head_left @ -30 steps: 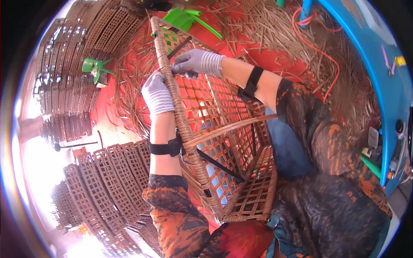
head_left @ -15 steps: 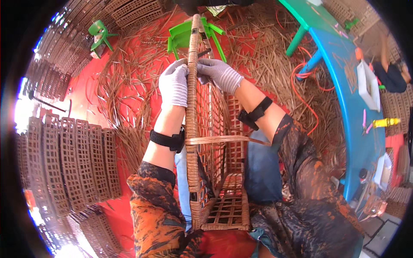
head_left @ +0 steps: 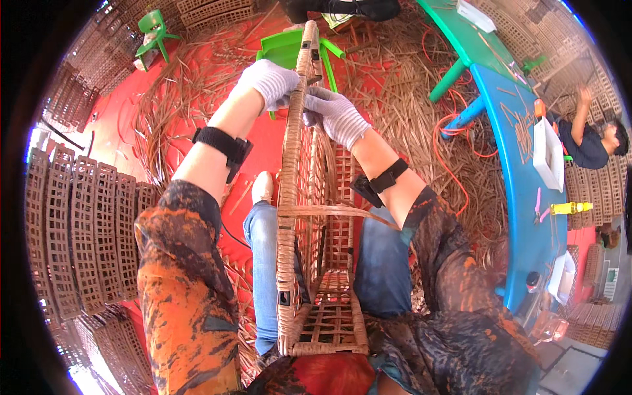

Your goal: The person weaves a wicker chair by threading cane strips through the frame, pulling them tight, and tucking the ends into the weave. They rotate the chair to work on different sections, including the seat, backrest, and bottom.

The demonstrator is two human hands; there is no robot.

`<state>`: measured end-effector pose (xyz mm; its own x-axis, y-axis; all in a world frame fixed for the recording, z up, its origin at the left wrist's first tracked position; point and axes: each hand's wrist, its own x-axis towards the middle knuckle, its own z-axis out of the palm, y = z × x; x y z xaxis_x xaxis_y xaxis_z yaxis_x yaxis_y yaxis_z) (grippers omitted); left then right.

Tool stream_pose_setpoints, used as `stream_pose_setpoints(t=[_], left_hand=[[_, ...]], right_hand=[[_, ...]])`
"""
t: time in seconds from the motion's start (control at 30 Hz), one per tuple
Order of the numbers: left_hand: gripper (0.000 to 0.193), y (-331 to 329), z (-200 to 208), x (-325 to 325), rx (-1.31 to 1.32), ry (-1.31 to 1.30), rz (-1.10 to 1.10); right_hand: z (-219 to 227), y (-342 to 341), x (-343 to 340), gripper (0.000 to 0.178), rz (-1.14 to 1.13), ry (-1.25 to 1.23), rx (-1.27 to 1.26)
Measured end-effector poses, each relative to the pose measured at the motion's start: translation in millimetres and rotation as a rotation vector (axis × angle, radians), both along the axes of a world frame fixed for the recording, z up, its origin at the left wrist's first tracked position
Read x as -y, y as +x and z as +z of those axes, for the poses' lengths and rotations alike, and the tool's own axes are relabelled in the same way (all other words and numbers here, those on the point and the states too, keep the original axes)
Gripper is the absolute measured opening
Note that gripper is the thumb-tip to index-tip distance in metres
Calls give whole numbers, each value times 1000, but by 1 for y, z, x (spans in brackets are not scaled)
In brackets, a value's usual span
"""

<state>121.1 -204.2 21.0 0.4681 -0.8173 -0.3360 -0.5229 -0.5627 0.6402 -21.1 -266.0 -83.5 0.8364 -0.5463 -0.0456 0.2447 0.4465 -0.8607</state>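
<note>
Basket (head_left: 287, 197) upright between legs (head_left: 264, 276), rim (head_left: 293, 131) edge-on. Since half second back: left forearm (head_left: 236, 122) swung outward, left hand (head_left: 268, 82) tipped, knuckles up, outer side of rim; right hand (head_left: 334, 113) stayed inner side. Suggests fresh angle, same rim work. Each grip: fingers curled at rim, tips hidden, cannot tell if pinching. Count: one basket; one flat strip (head_left: 329, 210) crossing it; two gloved hands; two green chairs (head_left: 280, 49); one green counter (head_left: 467, 39); one blue counter (head_left: 517, 210); one yellow bottle (head_left: 571, 208).

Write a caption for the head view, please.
Gloved left hand and gloved right hand at the rim of a woven basket, above brown strips scattered on red flooring.
</note>
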Motion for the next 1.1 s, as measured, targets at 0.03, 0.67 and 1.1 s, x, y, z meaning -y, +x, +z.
stream_pose_setpoints(t=[0.03, 0.67, 1.1], left_hand=[[23, 1, 1, 1, -58, -18, 7], [17, 13, -12, -14, -481, -142, 136], [20, 30, -33, -25, -665, -208, 141]], right_hand=[[-2, 1, 1, 19, 0, 1, 1], [-12, -2, 0, 17, 35, 148, 43], [0, 0, -6, 23, 22, 70, -84]])
